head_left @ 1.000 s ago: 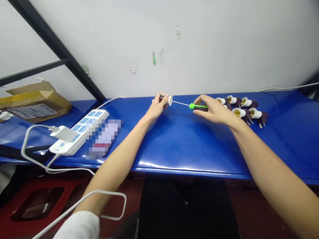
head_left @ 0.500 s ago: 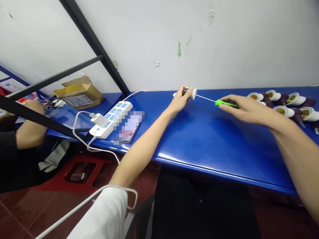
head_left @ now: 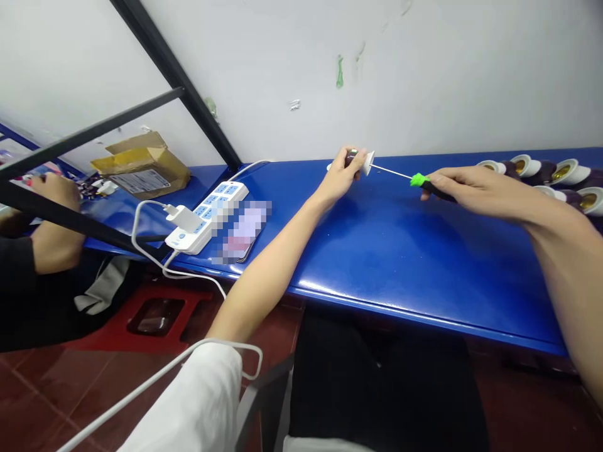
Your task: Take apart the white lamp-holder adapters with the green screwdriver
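Note:
My left hand (head_left: pixel 340 176) is closed around a lamp holder (head_left: pixel 369 163) with a dark body and a white flared rim that faces right. Most of its body is hidden by my fingers. A screwdriver (head_left: pixel 418 180) with a green and black handle lies in the grip of my right hand (head_left: pixel 455 185). Its thin shaft runs left to the rim of the lamp holder, and the tip is out of sight there. Both hands are above the far part of the blue table (head_left: pixel 377 251).
Several similar lamp holders (head_left: pixel 565 171) lie at the right. On the left are a phone (head_left: pixel 249 229), a power strip (head_left: pixel 188 238) with a plugged-in charger, a black frame post (head_left: pixel 202 113) and an opened carton (head_left: pixel 146 172). Another person's hand (head_left: pixel 56 188) is beyond the frame.
My right hand has shifted slightly right and changed its grip, with fingers now curled about the screwdriver handle. The left hand still holds the lamp holder. The view has tilted slightly.

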A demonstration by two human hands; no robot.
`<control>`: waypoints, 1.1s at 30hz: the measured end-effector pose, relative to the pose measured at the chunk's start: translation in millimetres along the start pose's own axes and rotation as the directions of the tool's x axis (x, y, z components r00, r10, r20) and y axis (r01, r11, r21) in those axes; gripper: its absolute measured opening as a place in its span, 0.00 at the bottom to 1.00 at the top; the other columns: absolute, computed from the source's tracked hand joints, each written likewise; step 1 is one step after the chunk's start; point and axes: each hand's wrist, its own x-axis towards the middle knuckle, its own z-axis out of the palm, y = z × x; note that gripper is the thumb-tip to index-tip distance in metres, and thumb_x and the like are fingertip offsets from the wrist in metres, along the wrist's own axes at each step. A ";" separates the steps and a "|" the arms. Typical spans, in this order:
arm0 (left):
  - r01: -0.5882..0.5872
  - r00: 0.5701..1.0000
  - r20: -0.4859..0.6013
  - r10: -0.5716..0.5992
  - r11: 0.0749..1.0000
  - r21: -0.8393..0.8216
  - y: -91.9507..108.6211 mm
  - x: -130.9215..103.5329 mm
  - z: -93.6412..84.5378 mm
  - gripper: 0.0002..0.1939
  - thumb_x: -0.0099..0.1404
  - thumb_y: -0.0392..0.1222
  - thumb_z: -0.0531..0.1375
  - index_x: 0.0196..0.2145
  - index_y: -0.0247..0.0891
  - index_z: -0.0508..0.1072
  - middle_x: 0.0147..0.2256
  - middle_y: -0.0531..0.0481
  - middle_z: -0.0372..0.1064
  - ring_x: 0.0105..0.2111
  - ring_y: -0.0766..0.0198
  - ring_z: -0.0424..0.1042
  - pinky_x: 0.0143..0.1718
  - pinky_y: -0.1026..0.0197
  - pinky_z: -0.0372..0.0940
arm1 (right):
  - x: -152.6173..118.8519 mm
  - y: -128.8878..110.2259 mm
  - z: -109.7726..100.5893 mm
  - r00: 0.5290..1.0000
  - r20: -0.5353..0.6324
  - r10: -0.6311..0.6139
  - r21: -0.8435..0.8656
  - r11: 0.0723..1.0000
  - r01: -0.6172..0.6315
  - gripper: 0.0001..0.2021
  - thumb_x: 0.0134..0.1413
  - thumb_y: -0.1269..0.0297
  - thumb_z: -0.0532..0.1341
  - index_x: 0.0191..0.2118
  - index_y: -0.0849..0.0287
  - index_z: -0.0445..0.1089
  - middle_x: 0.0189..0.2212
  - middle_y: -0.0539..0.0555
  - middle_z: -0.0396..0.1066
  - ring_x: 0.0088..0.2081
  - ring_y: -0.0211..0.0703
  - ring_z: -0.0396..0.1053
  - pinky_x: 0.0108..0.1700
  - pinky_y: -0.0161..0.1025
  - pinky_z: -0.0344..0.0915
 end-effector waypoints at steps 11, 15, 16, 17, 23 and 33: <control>0.024 1.000 0.001 -0.024 0.999 -0.041 7.4 -2.7 1.8 0.08 0.78 0.43 0.58 0.39 0.40 0.67 0.28 0.56 0.65 0.29 0.70 0.67 0.38 0.65 0.63 | 1.6 1.9 1.7 0.995 -0.098 0.013 0.063 0.998 -0.007 0.17 0.64 0.46 0.60 0.43 0.54 0.77 0.46 0.61 0.80 0.45 0.57 0.76 0.51 0.52 0.70; 0.038 0.999 -0.010 -0.038 0.999 -0.037 8.0 -2.5 1.6 0.08 0.78 0.43 0.59 0.39 0.39 0.68 0.28 0.55 0.65 0.31 0.70 0.69 0.38 0.65 0.63 | 0.8 4.2 1.1 1.000 0.009 0.018 0.123 0.992 -0.019 0.16 0.67 0.48 0.58 0.44 0.55 0.74 0.38 0.61 0.79 0.38 0.53 0.76 0.45 0.50 0.72; 0.036 0.999 -0.012 -0.037 0.999 -0.040 7.6 -2.1 1.6 0.08 0.78 0.43 0.59 0.39 0.39 0.69 0.29 0.55 0.65 0.31 0.70 0.69 0.38 0.65 0.63 | -0.2 3.8 0.9 1.000 0.005 0.025 0.149 0.989 -0.025 0.16 0.65 0.49 0.61 0.47 0.55 0.73 0.39 0.60 0.80 0.36 0.53 0.76 0.43 0.49 0.72; 0.034 0.999 -0.012 -0.034 0.999 -0.042 6.9 -1.6 1.6 0.08 0.78 0.43 0.59 0.39 0.39 0.69 0.30 0.55 0.65 0.31 0.70 0.70 0.37 0.65 0.63 | -1.2 3.0 0.8 1.000 -0.006 0.023 0.164 0.986 -0.021 0.17 0.62 0.49 0.64 0.49 0.55 0.72 0.42 0.61 0.80 0.37 0.53 0.77 0.43 0.49 0.72; 0.055 0.998 -0.037 -0.056 0.998 -0.026 0.2 3.2 1.2 0.09 0.77 0.47 0.60 0.43 0.39 0.69 0.32 0.54 0.66 0.36 0.67 0.74 0.38 0.66 0.65 | 0.4 0.6 -0.9 0.999 -0.044 0.006 0.070 0.998 -0.003 0.16 0.68 0.50 0.58 0.44 0.55 0.77 0.48 0.62 0.80 0.49 0.60 0.75 0.56 0.55 0.69; 0.103 0.994 -0.028 -0.107 0.988 -0.111 -2.8 2.9 0.5 0.11 0.75 0.47 0.64 0.45 0.38 0.69 0.36 0.52 0.67 0.40 0.65 0.77 0.38 0.67 0.65 | -3.8 -1.0 -2.3 0.991 -0.131 0.015 0.069 0.998 -0.006 0.19 0.58 0.53 0.69 0.51 0.56 0.77 0.50 0.61 0.81 0.48 0.56 0.77 0.52 0.49 0.70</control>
